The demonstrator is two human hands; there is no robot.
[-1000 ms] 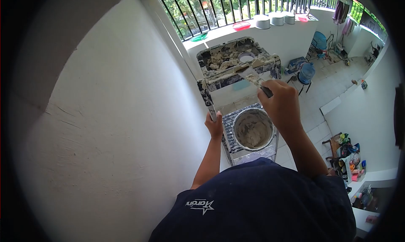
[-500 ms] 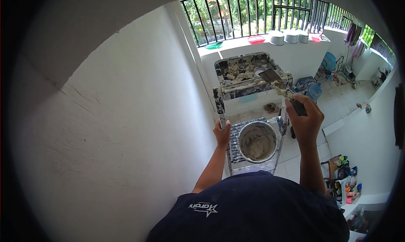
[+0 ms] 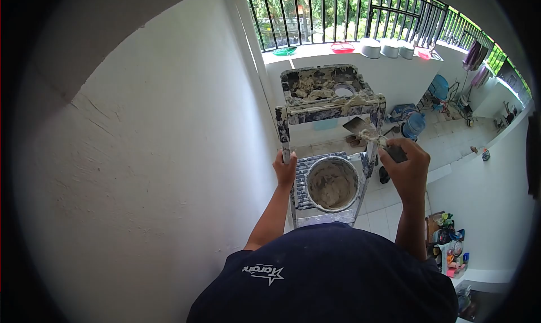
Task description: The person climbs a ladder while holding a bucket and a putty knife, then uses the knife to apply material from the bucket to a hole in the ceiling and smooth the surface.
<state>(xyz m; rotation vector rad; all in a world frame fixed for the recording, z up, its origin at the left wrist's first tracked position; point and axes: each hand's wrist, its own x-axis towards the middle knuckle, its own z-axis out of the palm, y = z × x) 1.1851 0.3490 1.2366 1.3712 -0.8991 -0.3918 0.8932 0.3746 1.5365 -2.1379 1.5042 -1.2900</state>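
My left hand (image 3: 285, 168) is wrapped round the left rail of a plaster-smeared ladder (image 3: 283, 132). In my right hand (image 3: 408, 164) is the handle of a putty knife (image 3: 357, 126), its broad blade pointing up and left, with pale compound stuck near the handle. The blade hangs just below the ladder's top tray (image 3: 320, 69), which holds lumps of compound and a round, pale-rimmed item. Below, on a ribbed step, stands a round bucket (image 3: 359, 191) with greyish compound inside.
A white wall (image 3: 163, 126) rises close on the left. Behind the ladder, a ledge (image 3: 315, 51) under a black railing bears metal pots (image 3: 370, 48) and coloured baskets. A blue water jug (image 3: 414, 125) and shoes stand on the tiled floor at the right.
The putty knife has moved down from the top tray to below its front edge, and my right hand is slightly lower. The view has shifted a little. My left hand still holds the rail.
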